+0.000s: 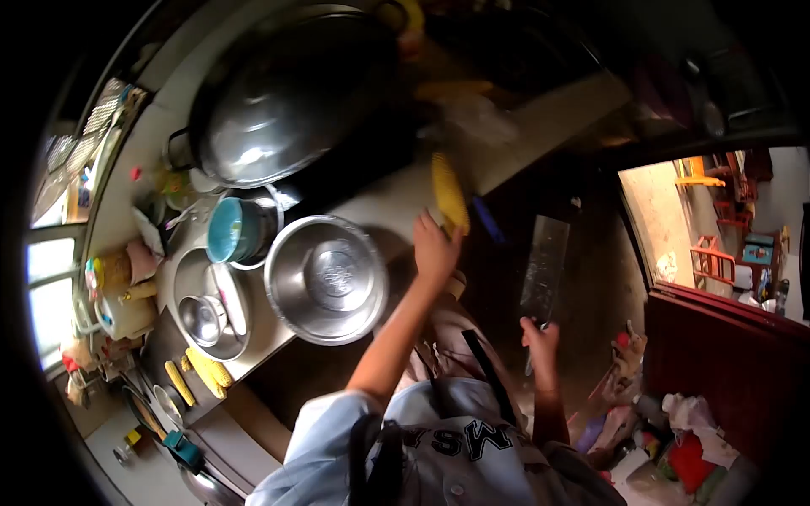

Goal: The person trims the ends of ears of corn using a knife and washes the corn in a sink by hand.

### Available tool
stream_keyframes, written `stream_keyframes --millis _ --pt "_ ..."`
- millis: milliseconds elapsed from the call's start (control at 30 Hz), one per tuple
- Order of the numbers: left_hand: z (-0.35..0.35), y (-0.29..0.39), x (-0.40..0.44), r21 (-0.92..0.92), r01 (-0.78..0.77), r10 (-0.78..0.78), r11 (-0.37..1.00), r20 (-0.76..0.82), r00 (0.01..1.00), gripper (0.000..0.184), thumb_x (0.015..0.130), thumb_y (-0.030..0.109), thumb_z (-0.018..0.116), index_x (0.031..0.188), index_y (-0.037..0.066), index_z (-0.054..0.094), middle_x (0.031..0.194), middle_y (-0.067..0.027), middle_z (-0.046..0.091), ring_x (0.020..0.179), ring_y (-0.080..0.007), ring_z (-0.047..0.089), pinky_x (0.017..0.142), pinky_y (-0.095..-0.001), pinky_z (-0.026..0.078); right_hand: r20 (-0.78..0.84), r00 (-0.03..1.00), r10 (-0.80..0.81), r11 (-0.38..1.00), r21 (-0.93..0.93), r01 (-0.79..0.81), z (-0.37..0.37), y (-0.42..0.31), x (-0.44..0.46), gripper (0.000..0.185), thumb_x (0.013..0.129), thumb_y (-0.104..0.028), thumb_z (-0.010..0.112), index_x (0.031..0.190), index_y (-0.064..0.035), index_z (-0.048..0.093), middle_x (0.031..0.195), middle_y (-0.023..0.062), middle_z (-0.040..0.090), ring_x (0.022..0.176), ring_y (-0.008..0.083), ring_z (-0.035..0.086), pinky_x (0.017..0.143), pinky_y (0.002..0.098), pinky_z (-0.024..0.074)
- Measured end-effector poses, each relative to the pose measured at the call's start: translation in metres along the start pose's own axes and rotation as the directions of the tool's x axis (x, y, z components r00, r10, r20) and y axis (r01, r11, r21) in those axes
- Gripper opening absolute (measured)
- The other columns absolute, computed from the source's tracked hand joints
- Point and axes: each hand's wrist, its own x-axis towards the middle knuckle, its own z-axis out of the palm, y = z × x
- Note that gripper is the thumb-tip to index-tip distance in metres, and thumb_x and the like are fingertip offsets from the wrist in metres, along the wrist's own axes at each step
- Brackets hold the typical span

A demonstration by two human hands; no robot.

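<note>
My left hand [437, 246] is wrapped round the lower end of a yellow corn cob [449, 190], which points away from me near the counter's edge. In my right hand [541, 336] is the handle of a wide-bladed cleaver [544, 268], its blade pointing away from me over the dark floor. A large empty steel basin [326, 280] stands on the counter, left of my left hand. Just beyond the corn, on its right, lies a blue object [488, 220] that I cannot make out.
A large domed metal lid or pot [261, 110] is at the back left. Left of the basin are a turquoise container [229, 230] and a tray [186, 274] with a bowl. Several corn cobs [207, 371] lie at lower left. A doorway opens at right, above piled bags [650, 455].
</note>
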Motion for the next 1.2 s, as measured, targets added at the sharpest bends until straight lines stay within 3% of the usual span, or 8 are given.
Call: stream_keyframes --millis 200,233,333,433,533,700,1067,1200 --pt "0.075 -0.006 0.036 -0.022 0.213 -0.21 0.977 0.084 0.974 0.066 0.066 0.024 0.071 0.113 -0.008 0.037 0.095 -0.0247 0.052 0.089 -0.0399 0.052 0.078 -0.0433 0.044 0.03 0.986 0.165 0.985 0.049 -0.166 -0.068 0.01 0.019 0.016 0.073 -0.008 0.067 0.07 -0.0036 0.052 0.05 0.0007 0.047 0.04 0.0098 0.044 0.039 0.0249 0.0327" --pt "0.06 0.003 0.037 -0.225 0.389 -0.362 0.893 0.151 0.92 0.061 0.069 0.022 0.067 0.115 -0.005 0.038 0.091 -0.0242 0.056 0.084 -0.0382 0.056 0.075 -0.0413 0.045 0.008 0.983 0.183 0.982 0.052 -0.184 -0.078 0.013 0.024 0.016 0.073 -0.007 0.067 0.07 -0.0038 0.052 0.049 0.0012 0.047 0.04 0.0102 0.044 0.039 0.0252 0.033" --pt "0.021 -0.014 0.022 -0.469 0.592 -0.437 0.655 0.404 0.804 0.046 0.075 0.015 0.055 0.115 -0.002 0.042 0.093 -0.0138 0.057 0.082 -0.0189 0.057 0.071 -0.0304 0.046 0.007 0.969 0.248 0.957 0.156 -0.247 -0.092 0.001 0.037 0.016 0.075 -0.004 0.064 0.069 -0.003 0.049 0.049 0.0018 0.043 0.039 0.0102 0.04 0.039 0.0269 0.0335" --pt "-0.043 0.031 -0.009 -0.583 0.441 -0.198 0.683 0.433 0.879 0.051 0.07 0.005 0.049 0.12 0.001 0.038 0.1 -0.0097 0.052 0.088 -0.0168 0.052 0.076 -0.0286 0.044 0.06 0.98 0.189 0.975 0.106 -0.194 -0.093 -0.005 0.048 0.018 0.074 -0.005 0.065 0.067 -0.0041 0.049 0.05 0.0005 0.045 0.039 0.0094 0.041 0.038 0.0255 0.0321" --pt "-0.071 0.061 -0.036 -0.627 0.389 -0.105 0.675 0.44 0.892 0.064 0.062 0.01 0.067 0.121 0.003 0.041 0.106 -0.0091 0.052 0.096 -0.0165 0.051 0.082 -0.0285 0.042 0.081 0.991 0.108 0.992 0.063 -0.113 -0.082 -0.027 0.06 0.02 0.075 -0.004 0.064 0.066 -0.0049 0.047 0.05 -0.0004 0.043 0.037 0.0087 0.04 0.036 0.0253 0.0309" --pt "-0.084 0.107 -0.036 -0.51 0.261 0.042 0.82 0.509 0.86 0.063 0.06 0.014 0.072 0.116 0.003 0.046 0.1 -0.0112 0.058 0.09 -0.0173 0.056 0.077 -0.0291 0.045 0.167 0.924 -0.343 0.906 -0.201 0.372 -0.074 -0.087 0.054 0.033 0.076 -0.007 0.064 0.056 -0.0058 0.039 0.051 -0.0047 0.035 0.049 0.0028 0.029 0.042 0.023 0.026" --pt "0.013 0.167 -0.051 0.004 -0.088 0.065 0.996 0.65 0.757 0.056 0.055 0.019 0.067 0.107 0.008 0.05 0.08 -0.0164 0.062 0.075 -0.0337 0.061 0.062 -0.0422 0.048 0.047 0.827 -0.561 0.732 -0.439 0.521 -0.144 -0.162 0.004 0.032 0.075 -0.014 0.067 0.056 -0.0019 0.045 0.044 0.0058 0.036 0.042 0.0104 0.032 0.041 0.0262 0.03" --pt "0.035 0.176 -0.056 0.05 -0.194 0.103 0.98 0.703 0.704 0.06 0.055 0.023 0.069 0.111 0.01 0.049 0.081 -0.0161 0.063 0.076 -0.0341 0.061 0.067 -0.0413 0.048 0.012 0.851 -0.525 0.69 -0.58 0.434 -0.154 -0.116 0.036 0.029 0.075 -0.015 0.061 0.057 0.0033 0.048 0.045 0.0152 0.044 0.039 0.0278 0.041 0.041 0.0347 0.0364"
